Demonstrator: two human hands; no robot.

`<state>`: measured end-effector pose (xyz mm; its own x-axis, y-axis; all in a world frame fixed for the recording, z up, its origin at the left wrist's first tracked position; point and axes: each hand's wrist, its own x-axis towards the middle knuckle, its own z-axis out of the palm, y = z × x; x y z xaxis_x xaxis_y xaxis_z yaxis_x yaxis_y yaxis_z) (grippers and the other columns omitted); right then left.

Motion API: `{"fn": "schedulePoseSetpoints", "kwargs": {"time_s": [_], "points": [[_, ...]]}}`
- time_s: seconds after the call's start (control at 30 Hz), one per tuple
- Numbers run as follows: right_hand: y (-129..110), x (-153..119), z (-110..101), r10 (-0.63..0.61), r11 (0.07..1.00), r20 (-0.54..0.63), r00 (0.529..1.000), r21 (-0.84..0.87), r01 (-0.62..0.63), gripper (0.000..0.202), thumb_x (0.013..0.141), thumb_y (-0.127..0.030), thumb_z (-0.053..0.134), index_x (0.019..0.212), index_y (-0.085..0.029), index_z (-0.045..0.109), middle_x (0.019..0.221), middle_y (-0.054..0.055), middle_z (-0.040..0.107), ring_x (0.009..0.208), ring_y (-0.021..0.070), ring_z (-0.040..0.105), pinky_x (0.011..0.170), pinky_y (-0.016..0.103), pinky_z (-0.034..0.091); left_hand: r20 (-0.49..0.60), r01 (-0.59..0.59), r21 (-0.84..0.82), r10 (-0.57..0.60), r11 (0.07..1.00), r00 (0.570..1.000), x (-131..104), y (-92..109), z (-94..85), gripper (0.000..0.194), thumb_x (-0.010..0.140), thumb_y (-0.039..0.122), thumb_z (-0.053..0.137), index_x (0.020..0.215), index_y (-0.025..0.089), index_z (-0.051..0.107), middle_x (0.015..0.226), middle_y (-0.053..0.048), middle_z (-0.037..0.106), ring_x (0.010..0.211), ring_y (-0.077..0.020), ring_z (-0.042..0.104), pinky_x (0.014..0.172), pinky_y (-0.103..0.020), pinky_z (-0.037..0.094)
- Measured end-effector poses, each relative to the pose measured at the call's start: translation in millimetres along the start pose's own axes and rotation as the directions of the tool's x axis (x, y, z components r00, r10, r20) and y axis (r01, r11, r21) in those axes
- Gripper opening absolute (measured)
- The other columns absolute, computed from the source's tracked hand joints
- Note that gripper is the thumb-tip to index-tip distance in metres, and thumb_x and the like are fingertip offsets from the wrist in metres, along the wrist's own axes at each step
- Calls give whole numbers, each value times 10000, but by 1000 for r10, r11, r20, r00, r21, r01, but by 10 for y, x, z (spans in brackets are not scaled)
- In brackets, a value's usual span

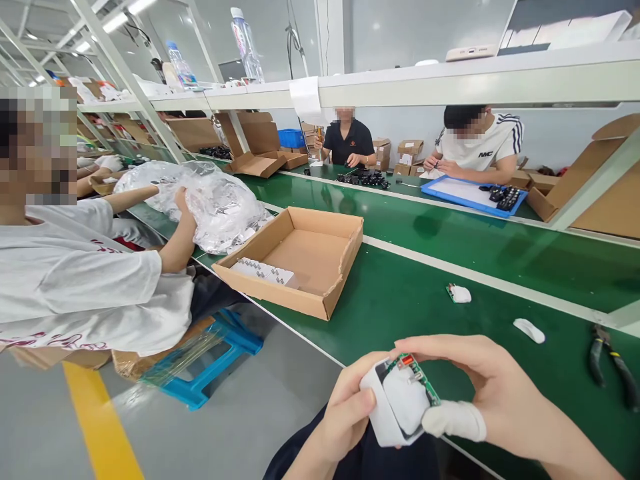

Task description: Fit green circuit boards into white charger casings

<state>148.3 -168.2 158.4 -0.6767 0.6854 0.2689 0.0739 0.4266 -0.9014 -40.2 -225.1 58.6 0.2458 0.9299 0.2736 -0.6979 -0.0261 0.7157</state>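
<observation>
Near the bottom centre, my left hand (347, 407) is closed around a white plastic housing (381, 413), its open side facing right. My right hand (493, 393) grips a green circuit board (426, 381) with a white pad (406, 399) on it, between the index finger and a thumb in a white finger cover. Board and pad sit partly inside the housing's opening, tilted. On the green table (400, 293) beyond lie a smaller board with a white piece (460, 293) and a loose white oval piece (529, 331).
A cardboard tray (327, 303) holds several white parts. Pliers (607, 357) lie at the right edge. At left, a person (90, 273) reaches into clear plastic bags (220, 207). Two people sit across the table, one by a blue tray (467, 197). A blue stool (215, 360) stands below.
</observation>
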Motion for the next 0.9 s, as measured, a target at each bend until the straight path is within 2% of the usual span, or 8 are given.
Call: {"fn": "schedulePoseSetpoints", "kwargs": {"time_s": [0.13, 0.23, 0.33, 0.43, 0.53, 0.7, 0.8, 0.9], "points": [[-30, -17, 11, -37, 999, 28, 999, -25, 37, 548, 786, -306, 827, 1292, -404, 639, 1199, -26, 713, 1052, 187, 697, 932, 208, 553, -46, -16, 70, 19, 997, 999, 16, 37, 6, 446, 843, 426, 670, 1216, 181, 691, 1046, -75, 714, 874, -149, 615, 797, -207, 475], [-10, -17, 15, -43, 998, 20, 999, -36, 43, 564, 784, -280, 829, 1298, -400, 630, 1193, -31, 715, 1039, 178, 702, 923, 197, 552, -23, -15, 73, 17, 997, 1000, 44, 38, 12, 447, 852, 425, 654, 1232, 192, 682, 1017, -64, 705, 806, -132, 581, 763, -216, 452], [-16, -10, 14, -32, 999, 17, 999, -33, 32, 541, 779, -286, 833, 1278, -384, 646, 1180, -30, 720, 1031, 178, 704, 918, 194, 552, -25, -24, 95, 27, 995, 999, 47, 21, -5, 451, 857, 424, 640, 1235, 183, 677, 895, -51, 673, 769, -133, 562, 731, -222, 442], [-74, 13, 7, -16, 999, 22, 1000, -29, 16, 498, 791, -309, 822, 1258, -376, 662, 1170, -32, 724, 1020, 170, 706, 907, 184, 549, -32, -28, 138, 33, 990, 999, 28, 12, -25, 456, 861, 434, 631, 1241, 185, 672, 909, -56, 659, 789, -143, 560, 727, -228, 436], [-138, 47, 1, 0, 999, 65, 998, -46, 3, 459, 808, -326, 806, 1247, -360, 674, 1171, -21, 722, 1017, 171, 701, 902, 191, 545, -52, -26, 140, 34, 990, 998, 22, 19, -17, 442, 856, 440, 635, 1211, 182, 686, 946, -63, 659, 771, -135, 545, 710, -225, 429], [-143, 93, -4, 5, 998, 129, 992, -61, 3, 448, 827, -337, 788, 1257, -328, 663, 1133, -2, 725, 986, 170, 688, 884, 218, 542, -75, -50, 105, 58, 993, 996, 37, 18, 7, 380, 858, 423, 633, 1135, 175, 709, 848, -46, 632, 701, -113, 502, 656, -213, 404], [-106, 101, -27, -16, 993, 167, 986, -115, 35, 476, 863, -305, 747, 1320, -340, 619, 1221, 12, 692, 1089, 185, 657, 944, 246, 529, -72, -69, 131, 79, 989, 994, 17, -10, -29, 383, 875, 433, 616, 1164, 192, 687, 891, -48, 630, 742, -124, 518, 677, -218, 406], [-42, 88, -36, -56, 981, 140, 989, -178, 81, 517, 877, -288, 716, 1372, -333, 575, 1350, 36, 621, 1224, 216, 595, 1018, 283, 502, -111, -103, 282, 139, 954, 984, -20, -39, -84, 399, 906, 448, 591, 1239, 232, 633, 988, -48, 624, 851, -152, 541, 764, -240, 424]]}}
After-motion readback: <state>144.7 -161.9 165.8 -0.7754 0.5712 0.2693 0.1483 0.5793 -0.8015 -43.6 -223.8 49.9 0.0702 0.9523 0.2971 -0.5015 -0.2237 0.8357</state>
